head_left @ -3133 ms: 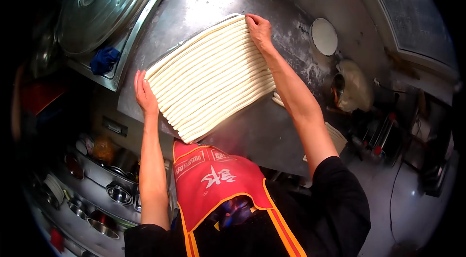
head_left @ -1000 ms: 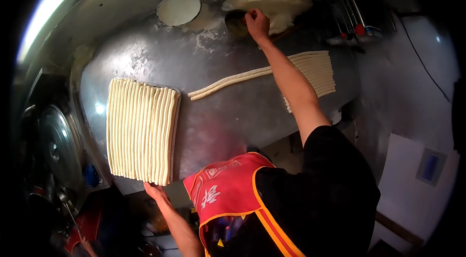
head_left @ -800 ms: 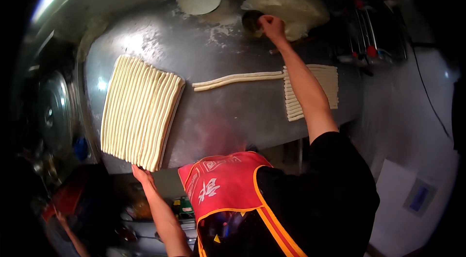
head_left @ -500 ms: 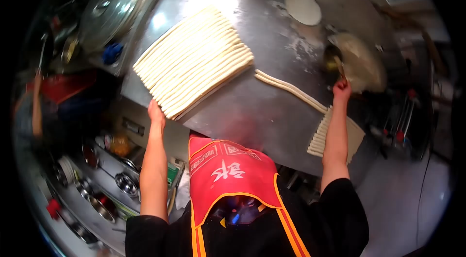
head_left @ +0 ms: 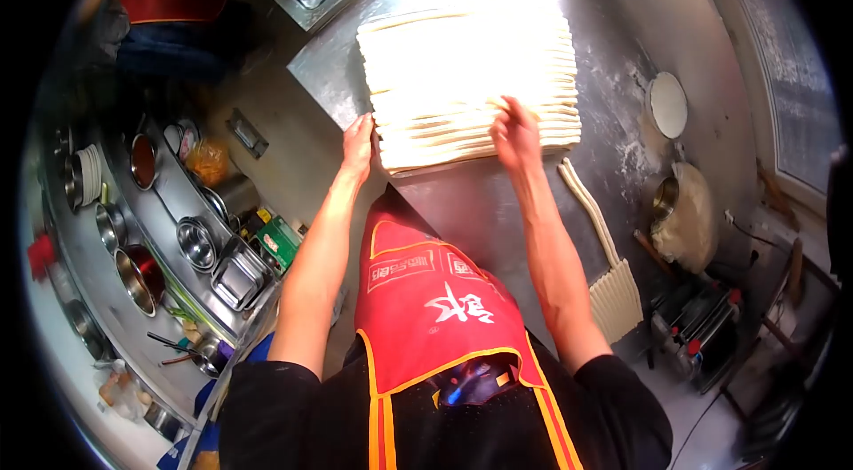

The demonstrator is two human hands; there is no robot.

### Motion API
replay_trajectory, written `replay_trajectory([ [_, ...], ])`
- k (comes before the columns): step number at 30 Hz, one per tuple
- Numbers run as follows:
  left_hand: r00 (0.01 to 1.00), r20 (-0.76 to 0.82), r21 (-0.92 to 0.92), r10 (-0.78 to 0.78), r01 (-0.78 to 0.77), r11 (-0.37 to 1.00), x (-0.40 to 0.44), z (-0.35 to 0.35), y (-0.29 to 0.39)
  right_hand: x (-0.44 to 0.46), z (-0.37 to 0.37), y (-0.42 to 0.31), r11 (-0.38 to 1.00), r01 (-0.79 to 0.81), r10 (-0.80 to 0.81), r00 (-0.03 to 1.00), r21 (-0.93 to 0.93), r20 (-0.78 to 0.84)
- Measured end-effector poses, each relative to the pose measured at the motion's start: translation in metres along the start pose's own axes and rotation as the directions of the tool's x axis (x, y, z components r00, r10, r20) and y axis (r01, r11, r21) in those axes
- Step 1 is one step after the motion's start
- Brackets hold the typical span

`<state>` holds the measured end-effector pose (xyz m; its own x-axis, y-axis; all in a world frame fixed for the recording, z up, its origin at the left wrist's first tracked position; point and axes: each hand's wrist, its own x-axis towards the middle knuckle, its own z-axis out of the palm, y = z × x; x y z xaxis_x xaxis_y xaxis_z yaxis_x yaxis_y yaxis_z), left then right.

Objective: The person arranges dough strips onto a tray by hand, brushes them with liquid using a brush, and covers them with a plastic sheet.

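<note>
Long pale dough strips [head_left: 462,128] lie side by side in a broad block on the metal table, their upper part washed out by glare. At the block's lower left corner is my left hand [head_left: 357,147], its fingers drawn together against the edge; what they grip is hidden. Over the front strips, my right hand [head_left: 516,137] is closed in a pinch. A small pale tip shows at its fingertips, too bright to make out. Two longer strips [head_left: 591,208] run down the table to a ridged dough piece [head_left: 617,301] beside my right forearm.
A metal bowl [head_left: 665,199] stands by a large pale mound [head_left: 693,226] at the right. Behind it is a white disc [head_left: 667,105]. Shelves [head_left: 169,230] with bowls and pans line the left. Another person's red apron [head_left: 164,1] shows at upper left.
My right hand has moved left from the bowl, where it held a thin stick, to above the dough block. My left hand stays at the block's corner. The whole view has turned.
</note>
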<state>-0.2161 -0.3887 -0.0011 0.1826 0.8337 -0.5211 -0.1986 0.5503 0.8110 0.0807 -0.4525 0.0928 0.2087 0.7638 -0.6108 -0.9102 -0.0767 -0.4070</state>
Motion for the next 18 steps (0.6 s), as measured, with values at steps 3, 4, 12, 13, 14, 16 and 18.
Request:
replay_trajectory([
  [3,0.994,-0.032,0.010,-0.102,0.102,0.995,-0.016,0.013,0.029,0.059,0.078,0.038,0.962,0.079,-0.053,0.993,-0.261,0.104],
  [4,0.993,-0.036,0.004,-0.112,0.113,0.994,-0.013,0.008,0.025,0.074,0.098,0.046,0.949,0.105,-0.057,0.985,-0.299,0.164],
  [12,0.961,0.134,-0.061,-0.241,0.251,0.966,-0.006,-0.008,0.021,0.071,0.097,0.074,0.899,0.062,-0.034,0.997,-0.434,0.071],
  [13,0.960,0.145,-0.080,-0.239,0.252,0.964,-0.006,-0.007,0.023,0.054,0.084,0.073,0.884,0.044,-0.024,0.998,-0.465,0.049],
  [14,0.960,0.156,-0.097,-0.233,0.250,0.963,-0.006,-0.006,0.024,0.036,0.069,0.073,0.864,-0.005,0.010,1.000,-0.503,0.007],
  [16,0.956,0.159,-0.074,-0.247,0.261,0.963,-0.005,-0.009,0.023,-0.008,0.041,0.075,0.815,-0.089,0.087,0.996,-0.572,-0.030],
  [18,0.958,0.152,-0.063,-0.244,0.255,0.965,-0.005,-0.008,0.025,-0.041,0.008,0.085,0.713,-0.145,0.117,0.989,-0.686,-0.087],
])
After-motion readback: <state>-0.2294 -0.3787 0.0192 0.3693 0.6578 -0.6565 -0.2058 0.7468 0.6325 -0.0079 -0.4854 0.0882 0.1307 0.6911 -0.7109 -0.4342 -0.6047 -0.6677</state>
